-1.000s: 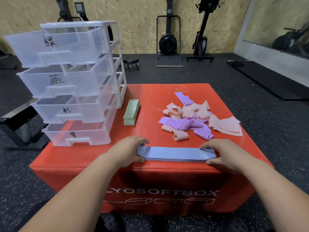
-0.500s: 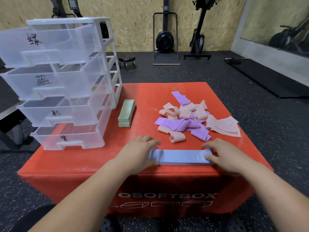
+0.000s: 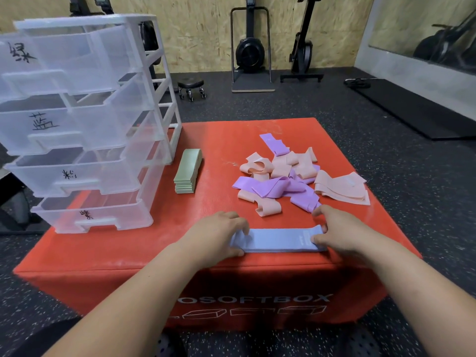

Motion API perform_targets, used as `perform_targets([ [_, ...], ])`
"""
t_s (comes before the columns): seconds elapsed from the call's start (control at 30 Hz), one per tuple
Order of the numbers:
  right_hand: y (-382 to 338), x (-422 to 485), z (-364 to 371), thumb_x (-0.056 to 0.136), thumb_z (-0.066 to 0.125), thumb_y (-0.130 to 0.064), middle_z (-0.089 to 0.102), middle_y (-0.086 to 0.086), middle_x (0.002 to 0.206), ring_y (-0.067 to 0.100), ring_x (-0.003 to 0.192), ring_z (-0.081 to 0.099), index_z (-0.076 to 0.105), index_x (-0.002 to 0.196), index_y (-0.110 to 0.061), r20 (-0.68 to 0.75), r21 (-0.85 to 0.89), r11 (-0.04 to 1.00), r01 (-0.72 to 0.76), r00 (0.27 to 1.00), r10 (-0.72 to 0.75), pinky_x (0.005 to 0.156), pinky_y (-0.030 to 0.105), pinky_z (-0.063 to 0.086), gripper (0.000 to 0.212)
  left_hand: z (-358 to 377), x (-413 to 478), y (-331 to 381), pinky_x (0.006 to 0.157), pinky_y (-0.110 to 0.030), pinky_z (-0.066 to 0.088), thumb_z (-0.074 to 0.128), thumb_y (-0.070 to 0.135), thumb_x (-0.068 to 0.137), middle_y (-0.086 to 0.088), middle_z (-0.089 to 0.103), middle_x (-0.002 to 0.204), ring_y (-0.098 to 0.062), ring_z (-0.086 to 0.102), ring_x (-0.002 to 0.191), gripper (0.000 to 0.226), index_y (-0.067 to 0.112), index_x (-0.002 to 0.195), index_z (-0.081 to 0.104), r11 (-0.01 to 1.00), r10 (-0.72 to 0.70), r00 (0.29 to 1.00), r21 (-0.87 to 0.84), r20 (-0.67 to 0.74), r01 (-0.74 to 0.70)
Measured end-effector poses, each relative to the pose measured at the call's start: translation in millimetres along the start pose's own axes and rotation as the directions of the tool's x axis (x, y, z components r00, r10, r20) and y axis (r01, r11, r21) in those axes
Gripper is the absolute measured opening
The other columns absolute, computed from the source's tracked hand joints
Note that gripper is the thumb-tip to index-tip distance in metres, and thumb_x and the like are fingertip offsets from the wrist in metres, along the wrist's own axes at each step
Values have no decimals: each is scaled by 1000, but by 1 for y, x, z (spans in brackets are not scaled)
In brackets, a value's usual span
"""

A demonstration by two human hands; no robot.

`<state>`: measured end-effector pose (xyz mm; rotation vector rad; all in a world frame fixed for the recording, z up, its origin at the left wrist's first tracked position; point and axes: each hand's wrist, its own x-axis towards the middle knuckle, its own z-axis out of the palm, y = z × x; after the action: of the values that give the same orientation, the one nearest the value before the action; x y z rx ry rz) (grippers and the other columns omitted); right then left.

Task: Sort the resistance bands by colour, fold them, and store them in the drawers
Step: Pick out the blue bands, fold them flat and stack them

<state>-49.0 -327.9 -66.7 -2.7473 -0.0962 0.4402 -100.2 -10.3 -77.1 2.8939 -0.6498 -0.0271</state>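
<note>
Blue resistance band (image 3: pixel 278 239) lies flat at the 6 o'clock edge of the red surface (image 3: pixel 226 140), long axis running 9 to 3 o'clock, left hand (image 3: pixel 219 235) and right hand (image 3: pixel 340 233) pinching its ends.

Both forearms (image 3: pixel 144 292) come in from the near edge, bare all the way to where the view cuts them off. The left hand (image 3: pixel 219 235) and right hand (image 3: pixel 340 228) are bare as well. Low between the arms sits dark cloth (image 3: pixel 170 343) scattered with small pale dots, seemingly clothing over the legs, though it is too blurred to be sure.
</note>
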Motion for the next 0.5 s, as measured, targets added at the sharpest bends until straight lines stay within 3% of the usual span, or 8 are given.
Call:
perform_targets([
  [0.2, 2, 4, 5, 70, 76, -10, 67, 1, 84, 19, 70, 63, 55, 113, -26, -48, 312, 950, -20, 998, 37, 64, 33, 48, 51, 1, 2, -1, 88, -38, 51, 82, 51, 82, 15, 59, 117, -14, 56, 109, 47, 39, 121, 60, 1000, -6, 1000, -31, 3, 6],
  [0.33, -1, -2, 3, 72, 77, 6, 64, 5, 78, 19, 65, 59, 63, 113, -19, -79, 626, 778, 40, 997, 13, 65, 35, 49, 50, 2, 3, 4, 99, -35, 49, 82, 54, 82, 11, 54, 132, -14, 50, 121, 53, 33, 127, 63, 998, -13, 1000, -68, -16, 12],
  [0.43, -11, -13, -5, 75, 82, 6, 68, 7, 95, 20, 78, 65, 69, 112, -20, -104, 783, 615, 91, 994, -16, 76, 40, 55, 48, -3, 6, 24, 96, -33, 51, 76, 43, 93, 12, 59, 125, -9, 56, 113, 37, 29, 125, 67, 949, -41, 989, -315, -144, -7],
  [0.5, -20, -19, -6, 76, 84, 3, 71, 9, 104, 18, 83, 67, 70, 112, -21, -141, 819, 557, 135, 990, -33, 77, 36, 58, 46, -6, 11, 44, 90, -31, 55, 71, 32, 100, 15, 69, 112, -4, 65, 100, 23, 24, 121, 69, 818, -118, 981, -575, -156, 6],
])
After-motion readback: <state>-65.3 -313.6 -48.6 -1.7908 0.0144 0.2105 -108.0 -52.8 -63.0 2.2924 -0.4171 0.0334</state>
